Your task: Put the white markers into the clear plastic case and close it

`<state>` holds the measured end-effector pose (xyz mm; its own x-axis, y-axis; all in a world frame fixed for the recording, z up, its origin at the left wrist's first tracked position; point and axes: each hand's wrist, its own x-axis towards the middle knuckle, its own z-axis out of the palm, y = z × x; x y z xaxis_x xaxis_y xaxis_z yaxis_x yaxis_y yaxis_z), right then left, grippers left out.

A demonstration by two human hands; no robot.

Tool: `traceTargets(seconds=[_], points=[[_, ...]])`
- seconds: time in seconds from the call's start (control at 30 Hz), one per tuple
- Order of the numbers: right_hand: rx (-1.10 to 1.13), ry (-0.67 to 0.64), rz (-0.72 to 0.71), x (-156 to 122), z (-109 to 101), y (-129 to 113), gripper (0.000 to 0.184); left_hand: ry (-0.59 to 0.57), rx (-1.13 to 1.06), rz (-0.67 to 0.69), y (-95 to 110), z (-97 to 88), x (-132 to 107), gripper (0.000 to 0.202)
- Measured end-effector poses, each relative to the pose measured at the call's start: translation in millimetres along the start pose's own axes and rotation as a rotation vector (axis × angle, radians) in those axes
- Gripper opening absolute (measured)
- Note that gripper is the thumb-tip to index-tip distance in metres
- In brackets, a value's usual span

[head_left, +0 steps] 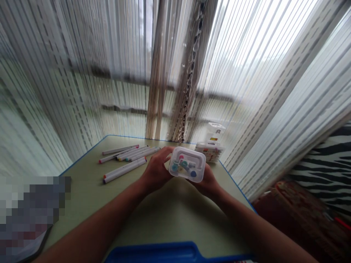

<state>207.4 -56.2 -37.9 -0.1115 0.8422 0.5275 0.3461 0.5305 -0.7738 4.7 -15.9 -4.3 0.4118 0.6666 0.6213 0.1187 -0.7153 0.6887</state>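
Note:
Both hands grip a translucent plastic marker case [200, 157] above the table, its end turned toward me. Through its wall show pink, teal and dark blue round shapes, probably marker ends. My left hand [158, 166] is closed around the case's left side, and my right hand [207, 181] around its right side. The fingertips are mostly hidden behind the case. To the left of my left hand, several white markers [124, 171] with coloured ends lie on the pale green table [175, 215], some of them in a loose pile.
Behind my right hand stands another clear plastic case [210, 151] with labels, near the table's far right corner. String curtains [120, 73] hang before a window. A blue moulded edge [153, 252] is nearest me. A pixelated object [24, 223] lies at left.

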Motion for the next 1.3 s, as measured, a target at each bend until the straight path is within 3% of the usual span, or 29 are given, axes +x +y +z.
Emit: traceTargets(seconds=[0.33,0.53,0.73,0.83,1.03,1.2,1.3], points=[[-0.012,0.015,-0.076,2,0,-5,0.048,0.038,0.031,0.053,-6,2.5,-1,0.026],[0.193,0.264,-0.168,1,-7,-21,0.042,0.118,0.16,0.146,-16,0.1,2,0.032],[-0.244,0.348,-0.385,2,-12,-39,0.021,0.041,0.248,0.199,-18,-0.5,1,0.037],[-0.452,0.307,-0.506,3,-19,-48,0.017,0.015,0.277,0.195,-19,-1.2,0,0.038],[-0.827,0.07,-0.752,1,-36,-66,0.036,-0.029,0.328,0.161,-19,-1.6,-1,0.04],[-0.964,0.116,-0.903,-1,-35,-72,0.045,-0.011,0.326,0.143,-17,1.6,-1,0.042],[-0.912,0.156,-0.9,0,-30,-75,0.047,0.015,0.318,0.133,-15,1.5,0,0.04]])
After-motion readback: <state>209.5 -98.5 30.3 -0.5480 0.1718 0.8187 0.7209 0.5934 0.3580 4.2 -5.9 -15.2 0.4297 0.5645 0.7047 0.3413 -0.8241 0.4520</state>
